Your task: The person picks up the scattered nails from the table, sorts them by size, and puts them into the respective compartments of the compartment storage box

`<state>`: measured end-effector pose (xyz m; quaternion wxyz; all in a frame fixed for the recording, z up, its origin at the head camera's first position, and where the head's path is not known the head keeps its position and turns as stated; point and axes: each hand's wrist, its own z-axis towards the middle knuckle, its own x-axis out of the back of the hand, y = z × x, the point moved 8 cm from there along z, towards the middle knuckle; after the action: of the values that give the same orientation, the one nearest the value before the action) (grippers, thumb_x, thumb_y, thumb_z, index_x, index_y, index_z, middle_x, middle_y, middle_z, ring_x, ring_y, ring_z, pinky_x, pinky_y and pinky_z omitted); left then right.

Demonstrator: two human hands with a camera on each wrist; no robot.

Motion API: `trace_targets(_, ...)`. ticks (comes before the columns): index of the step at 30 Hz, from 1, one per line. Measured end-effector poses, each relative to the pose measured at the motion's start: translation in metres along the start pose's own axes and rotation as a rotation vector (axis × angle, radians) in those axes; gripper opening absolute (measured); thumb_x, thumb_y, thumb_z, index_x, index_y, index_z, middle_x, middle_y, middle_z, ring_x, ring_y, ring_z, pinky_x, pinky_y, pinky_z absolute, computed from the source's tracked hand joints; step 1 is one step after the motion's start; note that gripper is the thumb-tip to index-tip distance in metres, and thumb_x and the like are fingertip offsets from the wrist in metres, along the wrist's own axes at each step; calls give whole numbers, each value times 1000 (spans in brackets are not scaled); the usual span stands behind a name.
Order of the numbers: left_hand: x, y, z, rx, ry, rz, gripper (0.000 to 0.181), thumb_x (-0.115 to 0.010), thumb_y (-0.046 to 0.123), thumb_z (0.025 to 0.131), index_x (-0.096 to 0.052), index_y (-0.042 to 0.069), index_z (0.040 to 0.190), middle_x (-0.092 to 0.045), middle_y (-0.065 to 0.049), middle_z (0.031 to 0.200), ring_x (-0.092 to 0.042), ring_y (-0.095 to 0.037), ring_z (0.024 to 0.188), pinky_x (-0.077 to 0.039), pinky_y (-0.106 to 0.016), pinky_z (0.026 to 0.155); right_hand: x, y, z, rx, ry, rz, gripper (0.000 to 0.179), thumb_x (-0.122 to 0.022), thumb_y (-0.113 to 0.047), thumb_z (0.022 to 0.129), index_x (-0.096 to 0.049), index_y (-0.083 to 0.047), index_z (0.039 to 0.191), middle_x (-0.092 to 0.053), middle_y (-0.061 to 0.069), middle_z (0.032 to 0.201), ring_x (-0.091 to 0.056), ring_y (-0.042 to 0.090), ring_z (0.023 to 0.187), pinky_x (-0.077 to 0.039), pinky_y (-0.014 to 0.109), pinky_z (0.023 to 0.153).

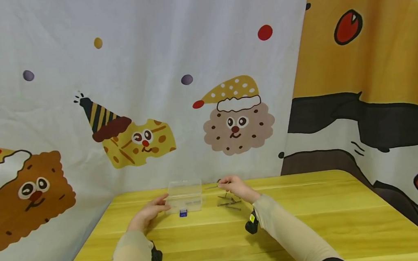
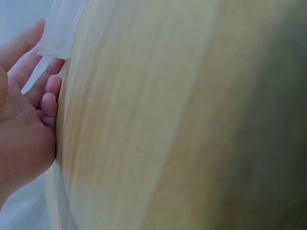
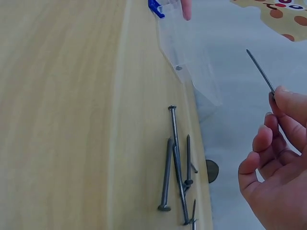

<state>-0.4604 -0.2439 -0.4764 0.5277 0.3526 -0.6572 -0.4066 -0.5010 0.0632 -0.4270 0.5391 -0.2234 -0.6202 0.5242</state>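
Between thumb and forefinger, my right hand (image 1: 237, 189) pinches a thin steel nail (image 3: 260, 71), its point turned away from the fingers. In the head view this nail points left, toward a clear plastic box (image 1: 174, 207) with its lid (image 1: 185, 187) raised at the back. A blue latch (image 1: 183, 213) marks the box's front. At the box's left side, my left hand (image 1: 150, 214) has its fingertips against the wall, fingers loosely extended. The left wrist view shows the box corner (image 2: 60, 40) by those fingers. Below the right hand lies a loose pile of nails (image 3: 166, 177) of different sizes.
The wooden table (image 1: 203, 245) runs back to a printed curtain (image 1: 141, 70) hanging right behind the box and nails. Black wrist cameras (image 1: 251, 224) sit under both forearms, close over the tabletop.
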Motion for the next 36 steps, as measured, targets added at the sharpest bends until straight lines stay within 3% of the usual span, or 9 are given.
trace_targets(6, 0, 2, -1, 1, 11, -8, 67, -65, 16, 93, -33, 3, 151, -31, -32, 147, -28, -46, 136, -22, -63, 108, -6, -9, 11, 30, -10, -1, 24, -57, -17, 99, -68, 1, 111, -63, 19, 113, -52, 46, 100, -44, 59, 86)
trace_targets(13, 2, 3, 0, -10, 17, -15, 68, -66, 16, 93, -33, 3, 151, -31, -32, 147, -27, -47, 137, -21, -63, 109, -8, -19, 25, 22, -1, -16, 28, -59, -17, 98, -67, 4, 115, -65, 10, 109, -54, 43, 108, -44, 56, 92)
trace_targets(17, 2, 4, 0, -16, 21, -16, 68, -66, 15, 92, -33, 3, 150, -31, -33, 147, -27, -47, 136, -21, -63, 109, -11, -34, 27, 49, -30, -39, 26, -59, -15, 98, -68, 4, 113, -66, 9, 105, -59, 37, 101, -48, 50, 87)
trace_targets(27, -2, 3, -4, -19, 15, -62, 67, -64, 14, 94, -32, 2, 151, -29, -34, 147, -24, -49, 137, -18, -65, 108, -31, -27, 46, 99, -59, -46, 26, -60, -13, 96, -68, 7, 111, -67, 9, 103, -56, 45, 104, -46, 57, 87)
trace_targets(32, -1, 4, -4, -12, 19, -49, 67, -65, 15, 94, -32, 3, 151, -31, -33, 147, -25, -49, 136, -19, -65, 108, -37, -25, 48, 100, -32, -41, 23, -61, -10, 96, -69, 8, 108, -67, 11, 101, -58, 37, 91, -48, 55, 84)
trace_targets(36, -2, 3, -3, -9, 22, -42, 67, -66, 16, 93, -33, 3, 151, -33, -32, 146, -27, -48, 135, -20, -65, 107, -43, -21, 50, 108, -22, -68, 18, -62, -6, 95, -72, 6, 102, -68, 12, 97, -54, 21, 76, -50, 44, 74)
